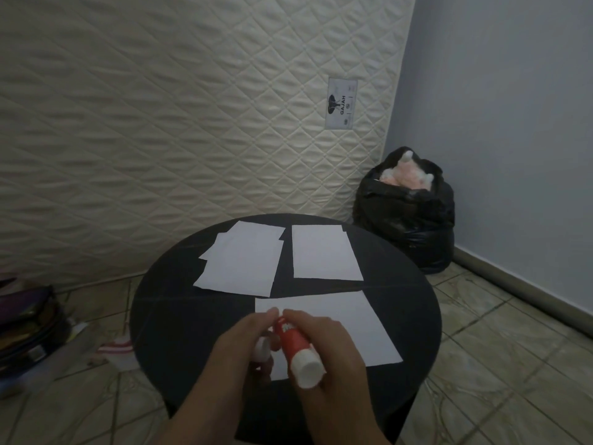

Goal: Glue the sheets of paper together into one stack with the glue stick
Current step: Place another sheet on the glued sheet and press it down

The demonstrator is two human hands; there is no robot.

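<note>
A red and white glue stick (pixel 296 348) is gripped in my right hand (pixel 333 351), its white base end pointing toward me. My left hand (pixel 244 345) pinches at the stick's far tip and holds a small white cap (pixel 261 348) against its palm. Both hands hover over a single white sheet (pixel 349 326) at the near right of the round black table (pixel 179 316). A loose pile of white sheets (pixel 244 261) lies at the far left. Another white sheet or neat stack (pixel 324 252) lies at the far right.
A quilted mattress (pixel 192 123) leans upright behind the table. A full black rubbish bag (pixel 407 213) sits in the corner at the right. Bags and papers (pixel 32 329) lie on the tiled floor at the left.
</note>
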